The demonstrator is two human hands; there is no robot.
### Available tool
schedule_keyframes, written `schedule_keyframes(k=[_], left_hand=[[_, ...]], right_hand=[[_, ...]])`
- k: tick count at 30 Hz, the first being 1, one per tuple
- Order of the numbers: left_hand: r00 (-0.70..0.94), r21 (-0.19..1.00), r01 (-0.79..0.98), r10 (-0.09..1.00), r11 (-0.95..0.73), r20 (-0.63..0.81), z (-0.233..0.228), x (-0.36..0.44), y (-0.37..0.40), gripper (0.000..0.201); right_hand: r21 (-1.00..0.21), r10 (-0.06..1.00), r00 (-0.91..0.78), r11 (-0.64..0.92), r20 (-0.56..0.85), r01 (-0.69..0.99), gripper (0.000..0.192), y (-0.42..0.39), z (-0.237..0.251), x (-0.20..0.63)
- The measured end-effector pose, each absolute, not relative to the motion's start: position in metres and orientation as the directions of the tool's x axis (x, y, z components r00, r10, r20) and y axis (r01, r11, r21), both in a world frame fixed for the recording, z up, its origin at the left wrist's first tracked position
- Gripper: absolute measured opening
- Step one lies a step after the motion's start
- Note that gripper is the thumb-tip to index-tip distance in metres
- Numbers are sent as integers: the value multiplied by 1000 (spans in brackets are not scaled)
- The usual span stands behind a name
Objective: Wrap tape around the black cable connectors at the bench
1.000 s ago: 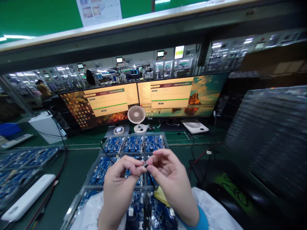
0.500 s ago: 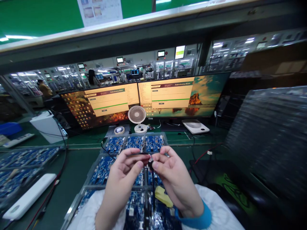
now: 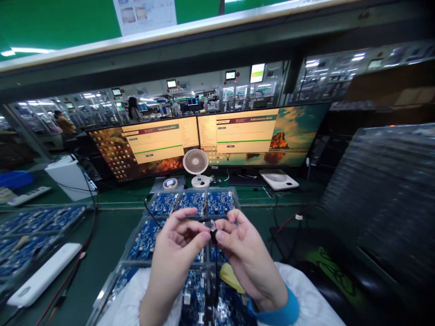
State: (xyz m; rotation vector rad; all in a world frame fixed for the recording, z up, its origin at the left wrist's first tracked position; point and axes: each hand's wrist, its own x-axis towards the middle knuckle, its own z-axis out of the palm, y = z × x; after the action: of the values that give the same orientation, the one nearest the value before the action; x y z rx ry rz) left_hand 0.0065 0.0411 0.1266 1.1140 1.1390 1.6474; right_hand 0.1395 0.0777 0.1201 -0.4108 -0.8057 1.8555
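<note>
My left hand (image 3: 178, 253) and my right hand (image 3: 249, 253) meet over a clear tray (image 3: 131, 258) of blue circuit boards (image 3: 142, 242). Between the fingertips is a small white connector (image 3: 213, 227) with thin wires, next to a black cable end. My right thumb and fingers pinch the black cable (image 3: 216, 267), which hangs down toward the tray. The left thumb and forefinger are pressed together at the connector's left side, where another dark cable runs behind the fingers. Exactly how the parts join is hidden.
Two monitors (image 3: 152, 140) stand behind a small white fan (image 3: 196, 163). A yellow piece (image 3: 231, 277) lies on the tray. More boards (image 3: 41, 231) and a white bar-shaped device (image 3: 44, 274) are at left; stacked clear trays (image 3: 384, 194) rise at right.
My left thumb has moved in to the connector, and the left fingers have shifted slightly. My right hand keeps its pinch. The whole view has shifted a little.
</note>
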Motion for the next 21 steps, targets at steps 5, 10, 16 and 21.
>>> schedule_keyframes(k=[5,10,16,21], left_hand=[[-336,961,-134,923,-243,187,132,14,39,41],[-339,965,-88,918,-248,206,130,16,38,33],[-352,958,-21,899,-285,260,126,16,38,32],[-353,949,-22,891,-314,287,128,19,35,34]], right_hand=[[-676,903,-421,-260,83,-690,51,76,118,138],[-651,902,-421,-263,97,-712,52,74,117,138],[-660,907,-409,-250,96,-709,52,73,119,137],[-672,909,-404,-233,107,-703,51,71,120,136]])
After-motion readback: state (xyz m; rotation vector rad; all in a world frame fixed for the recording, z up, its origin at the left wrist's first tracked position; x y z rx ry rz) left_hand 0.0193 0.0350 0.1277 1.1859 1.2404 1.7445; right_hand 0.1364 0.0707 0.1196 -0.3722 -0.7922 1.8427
